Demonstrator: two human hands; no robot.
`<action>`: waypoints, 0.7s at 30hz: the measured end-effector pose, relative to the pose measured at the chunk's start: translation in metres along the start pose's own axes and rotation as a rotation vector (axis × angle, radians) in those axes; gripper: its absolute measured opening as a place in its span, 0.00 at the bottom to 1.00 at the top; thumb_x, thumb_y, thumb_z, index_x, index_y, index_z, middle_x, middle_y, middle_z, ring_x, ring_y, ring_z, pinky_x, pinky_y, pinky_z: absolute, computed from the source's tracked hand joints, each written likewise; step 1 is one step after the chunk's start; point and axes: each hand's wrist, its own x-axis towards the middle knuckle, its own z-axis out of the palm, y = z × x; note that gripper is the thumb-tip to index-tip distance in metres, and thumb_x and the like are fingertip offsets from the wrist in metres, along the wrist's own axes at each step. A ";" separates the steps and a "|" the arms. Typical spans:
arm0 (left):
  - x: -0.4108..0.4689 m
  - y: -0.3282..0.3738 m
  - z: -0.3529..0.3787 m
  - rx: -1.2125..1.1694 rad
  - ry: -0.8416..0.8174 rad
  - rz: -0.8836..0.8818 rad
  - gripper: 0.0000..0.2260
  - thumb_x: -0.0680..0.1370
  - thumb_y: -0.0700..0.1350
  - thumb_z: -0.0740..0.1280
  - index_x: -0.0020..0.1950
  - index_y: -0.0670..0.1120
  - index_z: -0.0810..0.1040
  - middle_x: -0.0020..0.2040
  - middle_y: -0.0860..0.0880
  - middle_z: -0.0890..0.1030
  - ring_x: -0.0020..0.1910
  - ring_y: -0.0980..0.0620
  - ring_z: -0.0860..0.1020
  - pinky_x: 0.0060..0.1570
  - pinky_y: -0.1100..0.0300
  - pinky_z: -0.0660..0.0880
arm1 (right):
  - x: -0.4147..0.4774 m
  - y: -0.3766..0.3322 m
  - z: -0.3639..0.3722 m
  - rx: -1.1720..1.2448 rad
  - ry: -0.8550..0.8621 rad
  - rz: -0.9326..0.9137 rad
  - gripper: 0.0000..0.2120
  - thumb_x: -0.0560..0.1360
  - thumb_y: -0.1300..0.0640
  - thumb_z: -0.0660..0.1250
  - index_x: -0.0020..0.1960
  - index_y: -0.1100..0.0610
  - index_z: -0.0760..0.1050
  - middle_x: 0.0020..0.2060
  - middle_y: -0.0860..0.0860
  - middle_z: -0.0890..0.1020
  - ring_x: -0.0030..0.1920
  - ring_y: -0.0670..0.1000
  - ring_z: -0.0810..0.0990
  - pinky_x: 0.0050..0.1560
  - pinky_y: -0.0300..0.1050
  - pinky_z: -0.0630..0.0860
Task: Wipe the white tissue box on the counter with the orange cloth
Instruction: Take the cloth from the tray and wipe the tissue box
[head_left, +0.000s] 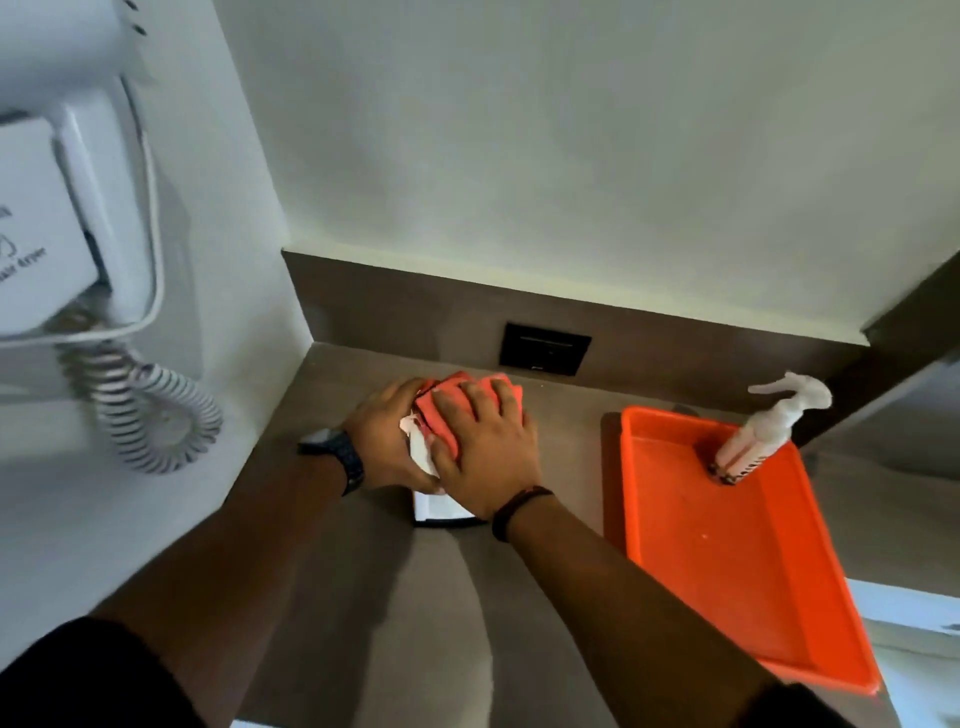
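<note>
The white tissue box (435, 508) stands on the brown counter, mostly hidden under both hands; only its near end and a tuft of tissue show. The orange cloth (441, 415) lies on top of the box. My right hand (485, 447) presses flat on the cloth with its fingers spread. My left hand (387, 436), with a dark watch on the wrist, grips the box's left side next to the cloth.
An orange tray (737, 571) lies on the counter to the right, with a white pump bottle (763, 431) at its far end. A wall-mounted hair dryer (57, 218) with a coiled cord (150, 415) hangs at the left. A black socket (545, 348) sits in the backsplash.
</note>
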 end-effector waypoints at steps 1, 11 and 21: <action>0.000 0.000 0.000 -0.010 0.007 -0.003 0.56 0.48 0.65 0.73 0.71 0.41 0.62 0.68 0.42 0.70 0.66 0.43 0.69 0.67 0.45 0.68 | -0.002 -0.003 0.002 -0.027 0.007 -0.043 0.24 0.75 0.42 0.58 0.69 0.45 0.67 0.71 0.53 0.72 0.74 0.63 0.63 0.67 0.66 0.67; 0.005 -0.007 0.009 0.089 0.087 -0.071 0.53 0.48 0.65 0.73 0.68 0.45 0.64 0.65 0.45 0.72 0.63 0.45 0.71 0.64 0.50 0.69 | -0.006 0.000 0.004 -0.012 0.001 -0.072 0.24 0.76 0.44 0.58 0.71 0.48 0.67 0.72 0.54 0.71 0.76 0.63 0.61 0.72 0.67 0.63; 0.003 -0.007 0.011 0.074 0.115 -0.071 0.51 0.49 0.59 0.81 0.67 0.46 0.65 0.64 0.46 0.73 0.63 0.45 0.70 0.62 0.54 0.67 | -0.006 0.010 -0.002 0.096 0.032 -0.048 0.24 0.73 0.47 0.65 0.68 0.50 0.72 0.69 0.55 0.76 0.73 0.64 0.66 0.63 0.65 0.70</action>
